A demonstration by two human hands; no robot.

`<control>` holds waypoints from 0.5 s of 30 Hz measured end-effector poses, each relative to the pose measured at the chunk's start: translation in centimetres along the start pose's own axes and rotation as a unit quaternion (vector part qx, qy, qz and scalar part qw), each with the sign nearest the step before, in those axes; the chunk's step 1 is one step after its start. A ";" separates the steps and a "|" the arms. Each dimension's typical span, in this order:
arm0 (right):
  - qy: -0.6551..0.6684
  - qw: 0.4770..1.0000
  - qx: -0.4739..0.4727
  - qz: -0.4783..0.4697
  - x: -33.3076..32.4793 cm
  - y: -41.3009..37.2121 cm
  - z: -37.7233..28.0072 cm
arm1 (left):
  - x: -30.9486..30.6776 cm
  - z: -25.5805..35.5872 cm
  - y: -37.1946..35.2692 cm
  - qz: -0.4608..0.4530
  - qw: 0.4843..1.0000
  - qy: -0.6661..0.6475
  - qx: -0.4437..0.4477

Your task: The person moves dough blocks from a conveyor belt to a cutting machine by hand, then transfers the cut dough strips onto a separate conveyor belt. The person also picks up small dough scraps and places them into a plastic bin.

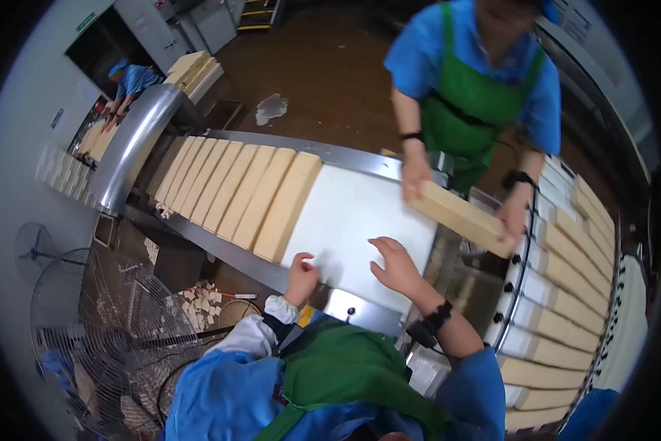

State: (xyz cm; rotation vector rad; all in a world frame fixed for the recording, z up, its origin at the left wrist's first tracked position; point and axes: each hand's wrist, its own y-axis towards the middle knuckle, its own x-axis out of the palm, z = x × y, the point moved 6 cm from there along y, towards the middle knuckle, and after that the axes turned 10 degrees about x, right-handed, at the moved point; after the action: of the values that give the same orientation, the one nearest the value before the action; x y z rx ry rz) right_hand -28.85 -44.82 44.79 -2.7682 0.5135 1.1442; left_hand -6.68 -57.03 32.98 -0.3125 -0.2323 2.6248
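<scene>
My left hand [302,279] is over the near edge of the white conveyor belt [352,213], its fingers loosely curled with a gap to the thumb and nothing in them. My right hand [399,270] hovers further right over the belt, empty, with fingers apart. Left of my hands, a row of long pale-yellow blocks [290,202] lies side by side across the belt; the nearest one is just beyond my left hand. What the blocks are made of cannot be told. Across the belt, a co-worker grips a similar pale-yellow block [459,217] at both ends.
At right, a curved white conveyor [525,294] carries more blocks. A metal hood [139,147] arches over the belt's far left, with another person behind it. A large caged fan [117,338] stands at lower left, near scraps [202,305] on the floor.
</scene>
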 end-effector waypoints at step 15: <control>-0.209 0.970 0.115 -0.040 19.4 29.9 -1.5 | -12.1 -0.8 4.4 -0.017 0.987 0.146 -0.066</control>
State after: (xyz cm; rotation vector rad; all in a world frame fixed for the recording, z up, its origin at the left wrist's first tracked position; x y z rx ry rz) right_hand -25.37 -78.38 33.21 -2.2453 0.4456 1.4874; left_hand 1.93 -66.65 33.45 -0.7246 -0.3076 2.4939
